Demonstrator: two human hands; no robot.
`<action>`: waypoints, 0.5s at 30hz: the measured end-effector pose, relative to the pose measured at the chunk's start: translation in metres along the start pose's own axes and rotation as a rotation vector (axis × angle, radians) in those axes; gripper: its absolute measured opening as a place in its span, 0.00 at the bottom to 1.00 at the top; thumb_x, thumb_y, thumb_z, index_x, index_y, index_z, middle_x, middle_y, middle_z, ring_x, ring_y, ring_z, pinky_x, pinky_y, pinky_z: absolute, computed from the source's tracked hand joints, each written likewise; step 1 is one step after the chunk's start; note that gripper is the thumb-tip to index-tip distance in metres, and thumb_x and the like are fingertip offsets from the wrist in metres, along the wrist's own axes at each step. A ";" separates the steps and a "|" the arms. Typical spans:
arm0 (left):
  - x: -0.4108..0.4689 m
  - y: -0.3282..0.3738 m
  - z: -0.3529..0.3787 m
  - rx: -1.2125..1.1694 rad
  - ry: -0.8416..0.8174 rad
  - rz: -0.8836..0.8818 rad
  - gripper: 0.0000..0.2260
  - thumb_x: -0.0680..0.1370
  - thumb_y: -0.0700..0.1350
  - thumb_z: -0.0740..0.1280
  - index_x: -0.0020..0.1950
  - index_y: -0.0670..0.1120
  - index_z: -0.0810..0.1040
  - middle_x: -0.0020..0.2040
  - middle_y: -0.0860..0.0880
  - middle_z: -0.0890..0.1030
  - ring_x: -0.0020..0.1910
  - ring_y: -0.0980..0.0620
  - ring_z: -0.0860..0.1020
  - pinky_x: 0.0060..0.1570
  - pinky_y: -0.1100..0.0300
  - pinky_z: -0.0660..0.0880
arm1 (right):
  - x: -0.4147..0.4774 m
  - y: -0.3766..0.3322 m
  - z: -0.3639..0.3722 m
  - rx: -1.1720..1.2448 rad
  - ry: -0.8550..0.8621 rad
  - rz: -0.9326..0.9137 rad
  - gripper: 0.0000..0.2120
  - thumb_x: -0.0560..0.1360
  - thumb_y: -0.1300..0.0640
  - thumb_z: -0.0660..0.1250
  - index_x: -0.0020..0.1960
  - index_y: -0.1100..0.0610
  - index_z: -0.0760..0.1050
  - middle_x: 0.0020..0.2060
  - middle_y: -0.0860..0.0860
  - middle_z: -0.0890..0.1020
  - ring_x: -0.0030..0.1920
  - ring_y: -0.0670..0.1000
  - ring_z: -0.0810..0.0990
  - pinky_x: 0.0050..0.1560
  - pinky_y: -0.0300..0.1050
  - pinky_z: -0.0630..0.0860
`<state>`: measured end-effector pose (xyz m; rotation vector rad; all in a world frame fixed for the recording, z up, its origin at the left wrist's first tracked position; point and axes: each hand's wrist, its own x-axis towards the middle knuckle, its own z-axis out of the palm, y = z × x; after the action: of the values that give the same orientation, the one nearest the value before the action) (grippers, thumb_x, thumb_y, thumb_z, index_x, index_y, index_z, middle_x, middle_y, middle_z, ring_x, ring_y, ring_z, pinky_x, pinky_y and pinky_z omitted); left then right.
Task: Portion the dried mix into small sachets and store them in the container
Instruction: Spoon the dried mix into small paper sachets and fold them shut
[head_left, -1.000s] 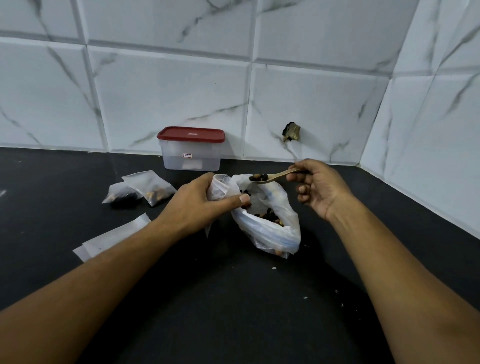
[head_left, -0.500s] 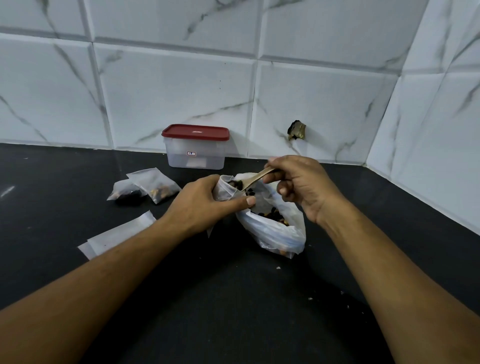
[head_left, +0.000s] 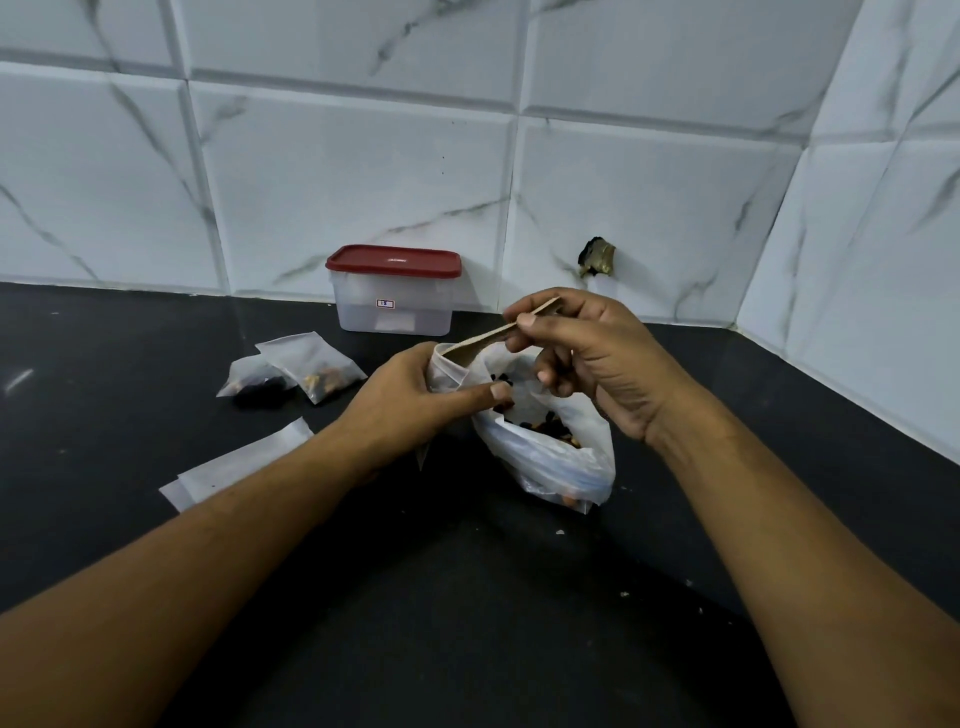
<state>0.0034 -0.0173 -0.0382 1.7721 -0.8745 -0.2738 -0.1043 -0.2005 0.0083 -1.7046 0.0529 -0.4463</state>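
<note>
**Spoon slants down-left into the sachet mouth**

I've got the left grip (head_left: 415, 395) at frame centre, fingers and thumb curled round the neck of a small sachet (head_left: 448, 370), holding its mouth up and open. The right grip (head_left: 587, 364) sits just to the right, thumb and fingertips pinched on the upper end of the wooden spoon (head_left: 496, 336).

Here's what matters: the spoon's long axis runs from upper right down to lower left, and its lower end meets the sachet's rim. The bowl looks to be just inside, though I can't make it out. So the sachet lies down and left of the right grip, touching the spoon. I reckon the next move is a tilt along that slant to empty the load.

The big bag of dried mix (head_left: 550, 462) slumps open on the tabletop (head_left: 467, 597), just below both grips. Two filled sachets (head_left: 311, 371) lie to the left, with flat empties (head_left: 234, 467) at lower left. The container (head_left: 395, 306), red lid (head_left: 394, 260) on, stands against the wall above centre, nearer the left grip.
</note>
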 end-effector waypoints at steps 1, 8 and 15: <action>0.000 0.001 0.000 -0.012 -0.004 -0.008 0.26 0.67 0.62 0.77 0.61 0.57 0.78 0.55 0.56 0.86 0.54 0.56 0.85 0.56 0.53 0.83 | 0.001 0.001 -0.001 0.018 0.035 0.004 0.10 0.80 0.59 0.71 0.59 0.61 0.82 0.44 0.57 0.86 0.29 0.49 0.75 0.28 0.40 0.67; 0.000 0.000 -0.001 -0.016 0.003 -0.027 0.32 0.66 0.65 0.78 0.66 0.55 0.78 0.58 0.55 0.85 0.57 0.54 0.84 0.60 0.47 0.81 | 0.006 0.005 -0.010 0.174 0.201 0.073 0.06 0.80 0.57 0.70 0.53 0.59 0.83 0.38 0.54 0.85 0.28 0.48 0.74 0.27 0.39 0.66; 0.000 0.000 -0.001 0.013 0.024 -0.015 0.20 0.73 0.58 0.77 0.63 0.54 0.80 0.52 0.54 0.87 0.51 0.54 0.85 0.58 0.47 0.82 | 0.010 0.007 -0.025 0.070 0.396 0.061 0.08 0.82 0.55 0.67 0.49 0.58 0.82 0.33 0.51 0.83 0.24 0.47 0.72 0.26 0.37 0.65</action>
<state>0.0037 -0.0163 -0.0378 1.7911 -0.8478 -0.2561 -0.1018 -0.2284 0.0066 -1.5211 0.3718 -0.7257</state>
